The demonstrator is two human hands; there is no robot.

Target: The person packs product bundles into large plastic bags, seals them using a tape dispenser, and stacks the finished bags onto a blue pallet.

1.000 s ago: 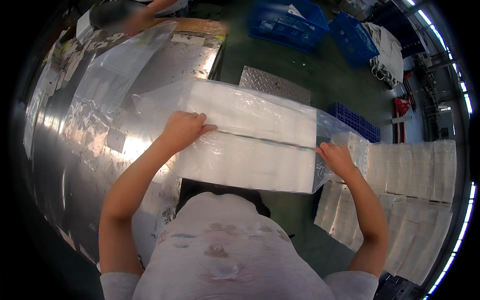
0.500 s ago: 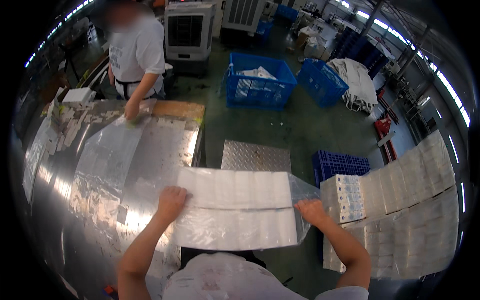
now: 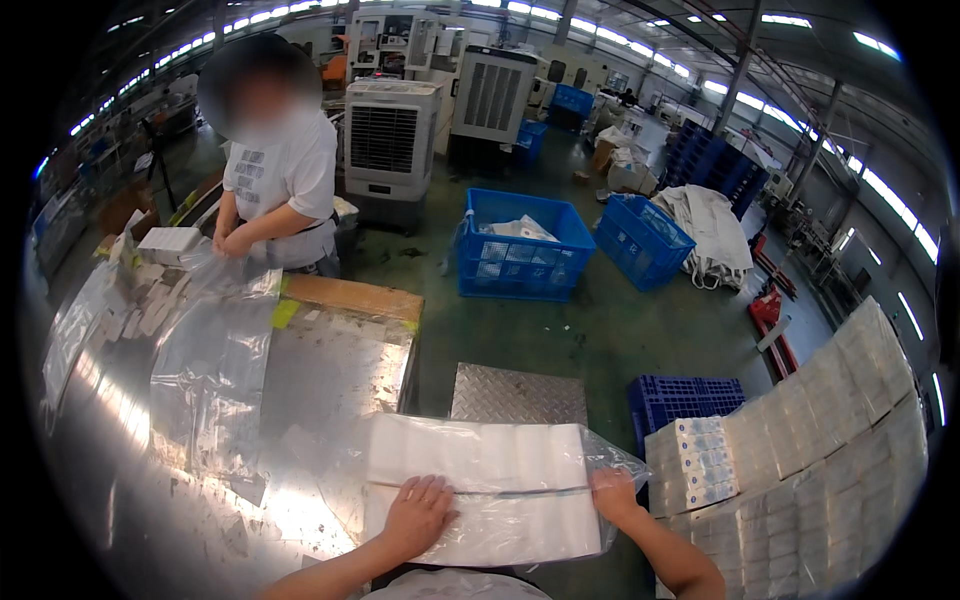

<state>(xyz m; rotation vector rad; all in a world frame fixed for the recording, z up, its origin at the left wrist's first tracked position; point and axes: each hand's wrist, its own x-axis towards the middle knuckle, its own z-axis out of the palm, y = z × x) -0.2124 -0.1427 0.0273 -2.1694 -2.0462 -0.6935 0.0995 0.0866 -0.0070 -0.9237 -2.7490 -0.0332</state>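
A clear plastic bag [image 3: 628,466] holds two rows of white paper packs [image 3: 490,450], soft and rounded like tissue rolls. It lies in front of me, its left end over the edge of the metal table. My left hand [image 3: 420,515] rests flat across the near row by the gap between the rows, fingers stretched out. At the bag's right end my right hand [image 3: 613,492] is closed on the loose plastic film, which bulges out past the packs.
The metal table [image 3: 330,400] carries flat film [image 3: 205,380]. Behind it a co-worker [image 3: 280,190] handles plastic. Wrapped packs [image 3: 820,440] are stacked at the right beside a blue pallet [image 3: 690,400]. Blue crates [image 3: 525,265] stand on the floor beyond a metal plate [image 3: 520,395].
My left hand has moved from the bag's left end onto its top. My right hand keeps its hold. The view has tilted up, and the co-worker's hands have come together.
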